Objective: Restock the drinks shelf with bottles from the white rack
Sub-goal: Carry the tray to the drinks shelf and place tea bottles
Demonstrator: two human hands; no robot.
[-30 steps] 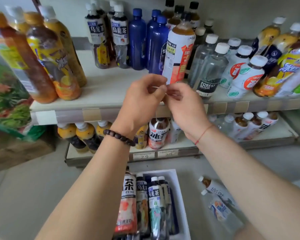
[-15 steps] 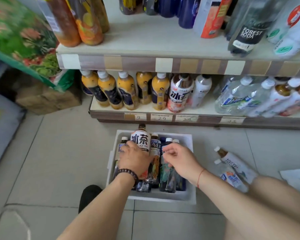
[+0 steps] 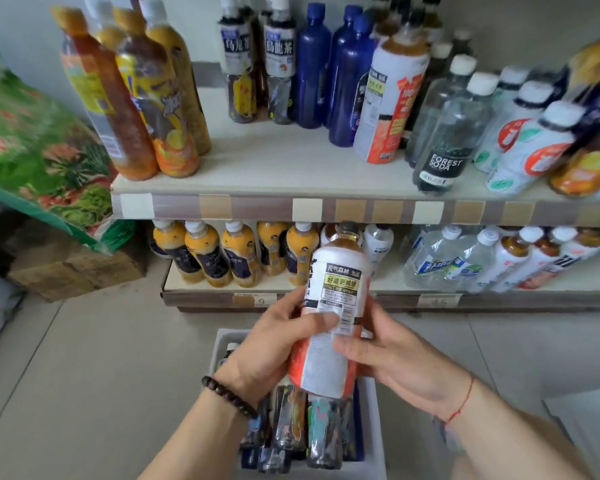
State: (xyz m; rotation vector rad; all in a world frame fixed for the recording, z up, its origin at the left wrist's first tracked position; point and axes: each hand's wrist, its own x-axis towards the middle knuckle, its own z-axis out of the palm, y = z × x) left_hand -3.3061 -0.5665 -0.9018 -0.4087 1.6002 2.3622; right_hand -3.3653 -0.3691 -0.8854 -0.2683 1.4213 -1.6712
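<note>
I hold a white-and-orange iced tea bottle [image 3: 336, 299] upright and slightly tilted above the white rack [image 3: 373, 427], cap toward the shelves. My left hand [image 3: 274, 344] wraps its left side, thumb across the label. My right hand [image 3: 395, 362] holds its right side and lower part. Several dark tea bottles [image 3: 302, 427] still lie in the rack on the floor. A matching iced tea bottle [image 3: 392, 102] stands on the upper shelf [image 3: 291, 168], with bare shelf to its left.
The upper shelf also carries orange tea bottles [image 3: 136, 98], blue bottles [image 3: 343, 74] and clear soda bottles [image 3: 444, 133]. The lower shelf [image 3: 395, 282] holds yellow bottles and water. A green sack [image 3: 32, 150] on a cardboard box stands left. Grey tiled floor surrounds the rack.
Both hands dropped from the upper shelf into the rack. The left hand took the iced tea bottle, and both hands have now lifted it out in front of the lower shelf.
</note>
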